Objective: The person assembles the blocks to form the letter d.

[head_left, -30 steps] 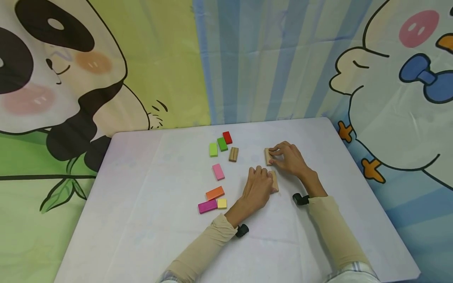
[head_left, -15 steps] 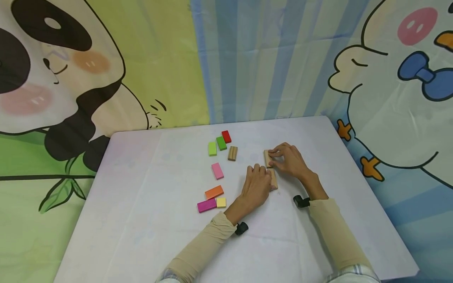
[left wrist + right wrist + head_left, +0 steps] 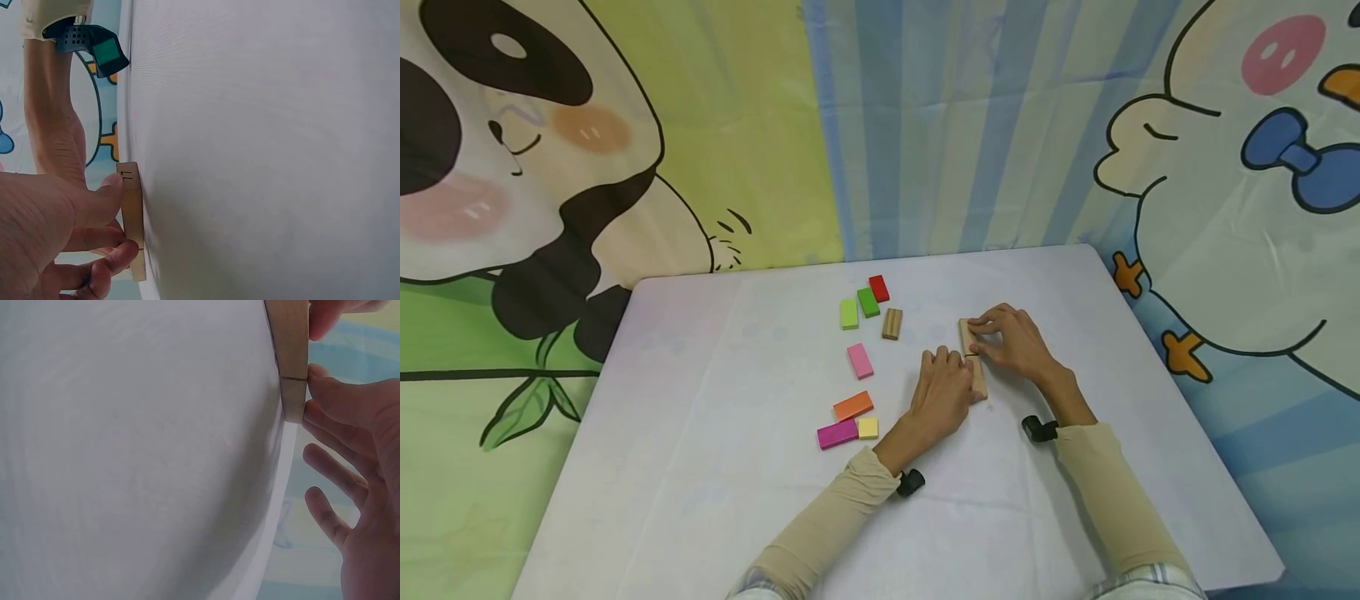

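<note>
Two plain wooden blocks lie end to end in a line on the white table, their ends meeting. My left hand [image 3: 942, 390] grips the nearer wooden block [image 3: 979, 380], thumb and fingers on its sides; small dark marks show near one end of this block [image 3: 129, 176] in the left wrist view. The farther wooden block [image 3: 966, 335] is pinched between the thumb and fingers of my right hand [image 3: 1013, 340]. In the right wrist view a thin dark seam separates the farther block [image 3: 292, 400] from the nearer one [image 3: 290, 337], and the right hand's other fingers are spread.
Left of the hands lie a striped brown block [image 3: 892, 324], red [image 3: 879, 288], green [image 3: 868, 302] and lime [image 3: 849, 314] blocks. Nearer are pink [image 3: 861, 361], orange [image 3: 853, 406], magenta [image 3: 837, 434] and yellow [image 3: 868, 428] blocks. A cartoon-printed cloth [image 3: 917, 125] hangs behind the table.
The small gap between the two wooden blocks has closed; the farther one slid slightly toward the nearer one. Both hands keep their hold and barely move.
</note>
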The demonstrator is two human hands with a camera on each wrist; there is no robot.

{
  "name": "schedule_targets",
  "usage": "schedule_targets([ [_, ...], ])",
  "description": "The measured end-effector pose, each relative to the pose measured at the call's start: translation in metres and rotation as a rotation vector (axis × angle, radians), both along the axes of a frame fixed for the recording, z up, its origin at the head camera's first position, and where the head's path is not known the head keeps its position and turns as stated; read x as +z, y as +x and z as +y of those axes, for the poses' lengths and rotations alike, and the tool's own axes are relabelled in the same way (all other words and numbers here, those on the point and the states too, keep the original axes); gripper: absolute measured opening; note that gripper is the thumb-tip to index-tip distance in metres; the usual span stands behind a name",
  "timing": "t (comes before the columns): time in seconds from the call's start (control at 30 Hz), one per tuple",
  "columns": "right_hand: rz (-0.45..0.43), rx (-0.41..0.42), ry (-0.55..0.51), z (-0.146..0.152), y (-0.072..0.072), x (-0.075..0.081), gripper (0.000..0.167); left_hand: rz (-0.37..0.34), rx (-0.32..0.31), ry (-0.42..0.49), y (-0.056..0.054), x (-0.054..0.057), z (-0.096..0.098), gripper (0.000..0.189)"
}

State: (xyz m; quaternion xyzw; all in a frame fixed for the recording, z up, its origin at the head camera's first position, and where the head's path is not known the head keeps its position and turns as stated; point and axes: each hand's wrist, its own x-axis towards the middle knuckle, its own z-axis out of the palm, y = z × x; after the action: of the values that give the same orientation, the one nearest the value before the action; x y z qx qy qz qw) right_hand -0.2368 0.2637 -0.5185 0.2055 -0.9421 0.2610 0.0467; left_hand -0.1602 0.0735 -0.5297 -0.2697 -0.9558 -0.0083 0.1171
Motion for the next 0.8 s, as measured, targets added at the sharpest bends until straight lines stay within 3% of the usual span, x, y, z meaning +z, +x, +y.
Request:
schedule_targets([
  [0.47,-0.003,0.024,-0.001,-0.001,0.005,0.000,0.041,-0.029,-0.004,0.027,0.000,-0.001,-0.002,0.064],
  [0.8,0.014,0.049,0.053,-0.006,0.018,0.004,0.043,-0.039,0.013,0.048,0.003,-0.002,-0.004,0.064],
])
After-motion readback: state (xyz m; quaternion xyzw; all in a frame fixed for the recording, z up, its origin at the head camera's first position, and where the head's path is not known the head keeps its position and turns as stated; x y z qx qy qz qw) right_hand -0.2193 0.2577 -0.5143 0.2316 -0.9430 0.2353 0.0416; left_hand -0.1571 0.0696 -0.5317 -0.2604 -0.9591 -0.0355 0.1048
